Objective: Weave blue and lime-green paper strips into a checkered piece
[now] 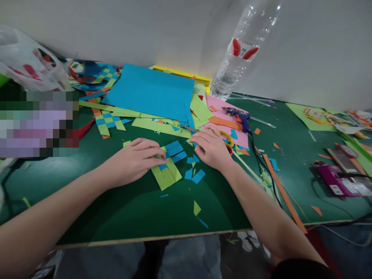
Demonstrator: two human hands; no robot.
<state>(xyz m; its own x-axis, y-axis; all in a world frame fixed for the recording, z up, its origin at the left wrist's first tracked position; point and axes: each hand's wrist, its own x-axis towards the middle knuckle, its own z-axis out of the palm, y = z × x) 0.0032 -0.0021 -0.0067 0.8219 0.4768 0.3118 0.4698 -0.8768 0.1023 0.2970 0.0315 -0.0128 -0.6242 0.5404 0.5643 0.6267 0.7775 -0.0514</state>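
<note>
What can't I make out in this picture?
All in the head view:
Green-and-blue interlaced paper piece: left hand covers part.
Yellow-handled metal scissors: right hand hides the middle.
Clear plastic bottle: upper end cut off by the top edge.
Lilac patch: pixelated.

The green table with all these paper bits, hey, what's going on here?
A person is working with paper strips at the green table. The left hand touches a small piece of crossed green and blue strips, with some strip ends sticking out. The right hand is over the scissors; its grip is hard to make out. Blue scraps lie between the hands, a large blue sheet lies behind them, and a glue gun lies to the right.
</note>
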